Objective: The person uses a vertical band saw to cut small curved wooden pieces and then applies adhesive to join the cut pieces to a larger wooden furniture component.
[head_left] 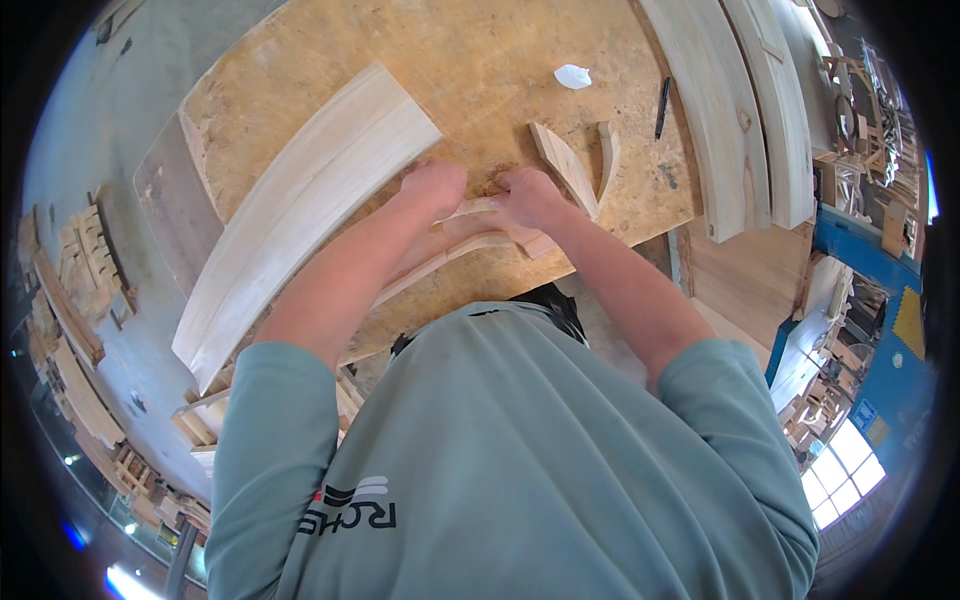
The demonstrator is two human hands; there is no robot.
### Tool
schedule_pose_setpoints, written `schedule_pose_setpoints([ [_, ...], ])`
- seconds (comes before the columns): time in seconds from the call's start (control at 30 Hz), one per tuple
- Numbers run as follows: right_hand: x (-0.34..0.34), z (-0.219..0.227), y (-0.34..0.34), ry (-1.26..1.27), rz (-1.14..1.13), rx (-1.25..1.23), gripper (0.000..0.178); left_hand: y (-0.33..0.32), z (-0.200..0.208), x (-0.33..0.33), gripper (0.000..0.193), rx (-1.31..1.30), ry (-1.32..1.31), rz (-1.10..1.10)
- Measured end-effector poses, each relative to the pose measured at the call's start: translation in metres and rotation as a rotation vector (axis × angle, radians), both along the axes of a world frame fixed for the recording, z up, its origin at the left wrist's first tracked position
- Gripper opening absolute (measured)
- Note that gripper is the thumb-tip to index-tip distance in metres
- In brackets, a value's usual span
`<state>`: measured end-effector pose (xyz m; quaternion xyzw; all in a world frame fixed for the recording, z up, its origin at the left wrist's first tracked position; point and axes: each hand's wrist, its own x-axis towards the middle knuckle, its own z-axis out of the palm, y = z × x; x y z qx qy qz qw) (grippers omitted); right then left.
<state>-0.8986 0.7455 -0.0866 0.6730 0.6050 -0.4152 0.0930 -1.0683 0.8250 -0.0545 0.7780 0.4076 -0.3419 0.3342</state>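
My left hand is closed at the far edge of a curved wooden piece lying on the worktable near my body. My right hand closes on the same piece towards its right end, fingers bent. Most fingertips of both hands are turned away and hidden. Part of the piece passes under my left forearm. Just right of my right hand, a narrow tapered wooden piece and a smaller curved wooden strip rest with their near ends close together. A wide curved board lies left of my left hand.
The worn yellowish tabletop bears a crumpled white scrap and a black pen. Long, thick curved boards stand along the right side. Stacked wood pieces are on the floor at left, and a blue machine frame is at right.
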Motion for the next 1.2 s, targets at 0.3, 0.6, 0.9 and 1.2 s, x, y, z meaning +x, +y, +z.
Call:
schedule_pose_setpoints([
  [0.3, -0.005, 0.019, 0.001, 0.07, -0.089, -0.079, 0.035, 0.0, -0.003, -0.004, 0.029, -0.028, -0.027, 0.02],
  [0.6, -0.006, -0.002, -0.016, 0.029, -0.059, 0.085, 0.039, -0.006, -0.014, -0.013, 0.026, 0.024, -0.137, 0.016],
  [0.9, 0.008, 0.009, -0.017, 0.133, -0.253, 0.187, 0.041, -0.003, -0.04, -0.025, 0.036, 0.132, -0.227, -0.093],
  [1.2, 0.016, 0.008, -0.017, 0.044, -0.286, 0.033, 0.065, -0.002, -0.041, -0.027, 0.038, 0.104, -0.349, -0.1],
])
